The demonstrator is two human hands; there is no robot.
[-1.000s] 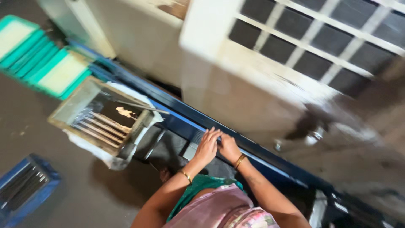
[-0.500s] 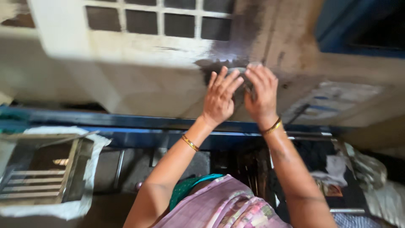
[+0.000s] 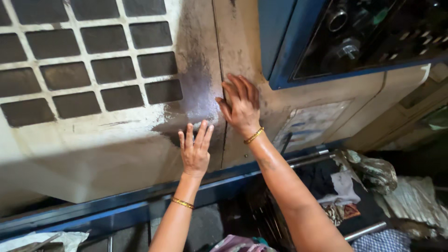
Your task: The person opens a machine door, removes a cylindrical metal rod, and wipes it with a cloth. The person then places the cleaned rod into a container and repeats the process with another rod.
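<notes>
Flat against the cream machine door [image 3: 140,154], both palms press beside its vertical seam [image 3: 219,70]: left hand [image 3: 195,151] and right hand [image 3: 242,109], fingers [image 3: 242,88] spread, gripping nothing.

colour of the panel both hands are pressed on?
Cream panel, with a dark grey smear by the hands; head view.

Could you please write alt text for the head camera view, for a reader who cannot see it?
Two bare hands press flat against a grimy cream machine door: the left hand below, the right hand higher, across a vertical seam. A grid of dark window panes fills the upper left; crumpled rags lie lower right.
</notes>
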